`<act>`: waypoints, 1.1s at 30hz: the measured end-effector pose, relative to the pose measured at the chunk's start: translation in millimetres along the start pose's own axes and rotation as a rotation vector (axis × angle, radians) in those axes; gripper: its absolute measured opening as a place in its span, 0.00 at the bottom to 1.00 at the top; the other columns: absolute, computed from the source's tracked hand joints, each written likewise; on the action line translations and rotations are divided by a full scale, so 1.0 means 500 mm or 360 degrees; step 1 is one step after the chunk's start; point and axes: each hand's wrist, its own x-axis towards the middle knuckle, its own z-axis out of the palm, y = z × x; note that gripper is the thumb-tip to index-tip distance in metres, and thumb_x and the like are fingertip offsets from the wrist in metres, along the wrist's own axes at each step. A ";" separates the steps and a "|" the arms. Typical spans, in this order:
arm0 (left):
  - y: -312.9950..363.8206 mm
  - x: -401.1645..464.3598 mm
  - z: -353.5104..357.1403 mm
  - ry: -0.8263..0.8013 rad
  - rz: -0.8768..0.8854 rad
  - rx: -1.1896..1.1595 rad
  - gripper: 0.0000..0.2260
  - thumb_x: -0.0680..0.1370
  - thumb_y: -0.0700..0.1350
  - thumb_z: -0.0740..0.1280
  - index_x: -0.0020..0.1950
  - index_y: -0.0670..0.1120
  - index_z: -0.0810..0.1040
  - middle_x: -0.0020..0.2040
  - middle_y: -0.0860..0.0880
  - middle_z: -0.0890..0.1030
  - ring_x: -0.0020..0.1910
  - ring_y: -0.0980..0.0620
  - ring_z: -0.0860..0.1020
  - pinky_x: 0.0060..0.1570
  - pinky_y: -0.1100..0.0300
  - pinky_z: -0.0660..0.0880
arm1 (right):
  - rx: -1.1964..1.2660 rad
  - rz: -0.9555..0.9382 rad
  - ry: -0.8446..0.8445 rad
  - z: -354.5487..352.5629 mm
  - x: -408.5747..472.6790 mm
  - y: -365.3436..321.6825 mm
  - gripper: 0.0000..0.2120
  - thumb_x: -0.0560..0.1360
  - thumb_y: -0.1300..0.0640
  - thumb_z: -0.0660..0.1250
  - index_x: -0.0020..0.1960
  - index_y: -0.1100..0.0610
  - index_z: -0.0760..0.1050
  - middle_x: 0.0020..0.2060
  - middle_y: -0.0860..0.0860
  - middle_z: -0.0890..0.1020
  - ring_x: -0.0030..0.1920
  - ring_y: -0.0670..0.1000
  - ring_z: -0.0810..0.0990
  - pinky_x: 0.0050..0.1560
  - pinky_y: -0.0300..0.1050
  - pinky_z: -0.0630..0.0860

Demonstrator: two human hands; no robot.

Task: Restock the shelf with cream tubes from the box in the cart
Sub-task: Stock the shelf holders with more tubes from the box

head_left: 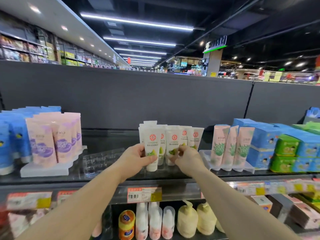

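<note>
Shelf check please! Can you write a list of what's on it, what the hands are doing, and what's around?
Surface: dark top shelf, glossy, with price tags along its front edge.
Job's things: white tubes standing in a bunch at the middle; box and cart not in view.
Clutter: pink tubes on the left, pink-green tubes on the right, blue boxes, green boxes, an empty clear tray.
Grippers: left hand grips the front tube; right hand pinches the next tube.
Cables: nothing seen.
Surroundings: grey back panel, bottles on the shelf below, store aisles and ceiling lights beyond.
</note>
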 end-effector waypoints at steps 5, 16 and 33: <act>0.041 0.006 0.043 0.0044 0.0110 -0.0116 0.09 0.76 0.44 0.71 0.54 0.54 0.80 0.52 0.58 0.83 0.52 0.59 0.81 0.45 0.65 0.78 | 0.0141 -0.0353 0.0080 -0.022 -0.074 -0.022 0.18 0.73 0.49 0.72 0.58 0.45 0.70 0.49 0.37 0.76 0.47 0.38 0.75 0.41 0.30 0.71; -0.011 -0.005 0.024 -0.0093 0.0165 0.0842 0.13 0.77 0.51 0.69 0.61 0.53 0.80 0.61 0.56 0.79 0.62 0.56 0.75 0.63 0.56 0.73 | 0.0159 -0.0047 0.0354 -0.059 -0.029 0.025 0.18 0.72 0.55 0.74 0.59 0.54 0.74 0.49 0.46 0.81 0.54 0.50 0.80 0.49 0.41 0.74; -0.034 -0.004 0.033 0.0013 0.0253 0.0977 0.10 0.79 0.48 0.68 0.59 0.51 0.82 0.61 0.53 0.80 0.64 0.55 0.74 0.63 0.56 0.72 | -0.0333 0.0139 0.0078 -0.017 0.024 0.025 0.16 0.75 0.47 0.68 0.61 0.52 0.73 0.54 0.48 0.80 0.52 0.53 0.79 0.52 0.51 0.80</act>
